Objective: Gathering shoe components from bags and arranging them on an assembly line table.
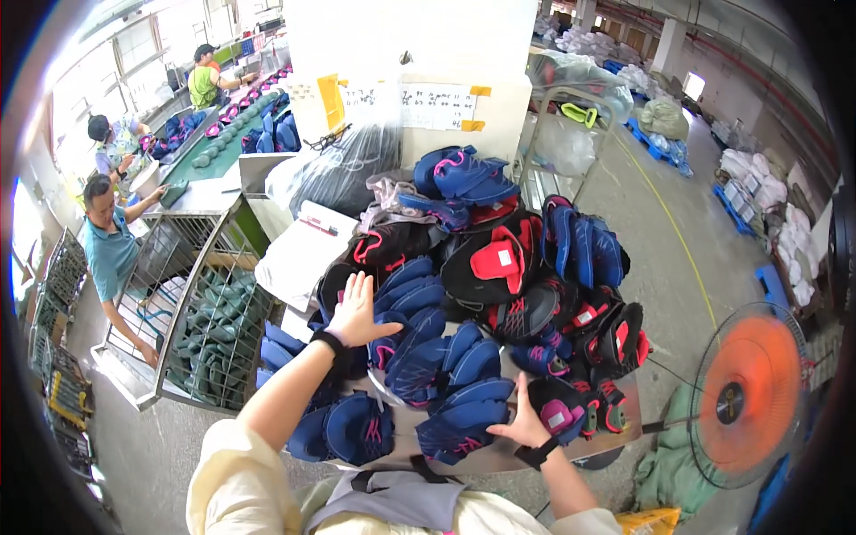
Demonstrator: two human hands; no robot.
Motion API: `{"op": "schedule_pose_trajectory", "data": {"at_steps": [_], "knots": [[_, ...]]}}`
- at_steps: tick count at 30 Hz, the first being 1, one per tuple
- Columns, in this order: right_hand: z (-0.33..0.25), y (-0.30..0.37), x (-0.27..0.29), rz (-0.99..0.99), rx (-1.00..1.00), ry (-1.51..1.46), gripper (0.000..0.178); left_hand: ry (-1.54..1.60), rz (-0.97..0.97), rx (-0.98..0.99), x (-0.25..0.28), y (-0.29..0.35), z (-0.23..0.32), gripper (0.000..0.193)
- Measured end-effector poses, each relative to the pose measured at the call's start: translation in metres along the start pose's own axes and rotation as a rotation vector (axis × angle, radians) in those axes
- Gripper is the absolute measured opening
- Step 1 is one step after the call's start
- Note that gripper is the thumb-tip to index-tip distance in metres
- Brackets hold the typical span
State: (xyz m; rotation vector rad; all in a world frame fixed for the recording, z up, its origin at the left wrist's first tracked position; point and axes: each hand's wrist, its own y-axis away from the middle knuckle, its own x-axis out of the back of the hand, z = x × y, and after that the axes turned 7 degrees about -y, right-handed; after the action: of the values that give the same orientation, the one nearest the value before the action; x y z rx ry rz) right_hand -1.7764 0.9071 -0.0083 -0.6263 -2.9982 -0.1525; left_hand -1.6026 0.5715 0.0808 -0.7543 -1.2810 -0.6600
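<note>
My left hand (358, 316) reaches over the stacked blue shoe uppers (417, 308), its fingers spread and nothing in its grasp. Lower and to the right, my right hand (528, 423) is open too, thumb and fingers apart, beside a near bundle of blue shoe uppers (464, 432) with pink laces. Whether either hand touches the uppers I cannot tell. Another blue pair (352, 432) lies at the table's near left. Black and red shoe uppers (495, 267) are heaped behind and to the right, and a black upper with a pink tongue (557, 412) sits right of my right hand.
A fan with an orange centre (736, 401) stands at the right. White papers with a pen (308, 245) lie at the table's back left. Further left, a person in a teal shirt (111, 245) reaches toward a wire cart (201, 312) of dark green pieces. Two more people work along a conveyor.
</note>
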Motion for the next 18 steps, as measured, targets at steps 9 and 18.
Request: {"op": "schedule_pose_trajectory", "data": {"at_steps": [9, 18], "knots": [[0.039, -0.016, -0.004, 0.142, -0.161, -0.773, 0.122, 0.185, -0.559, 0.054, -0.025, -0.017, 0.056, 0.109], [0.028, -0.007, -0.047, 0.209, -0.083, -1.26, 0.086, 0.455, -0.177, 0.11, -0.026, -0.015, 0.053, 0.07]]}}
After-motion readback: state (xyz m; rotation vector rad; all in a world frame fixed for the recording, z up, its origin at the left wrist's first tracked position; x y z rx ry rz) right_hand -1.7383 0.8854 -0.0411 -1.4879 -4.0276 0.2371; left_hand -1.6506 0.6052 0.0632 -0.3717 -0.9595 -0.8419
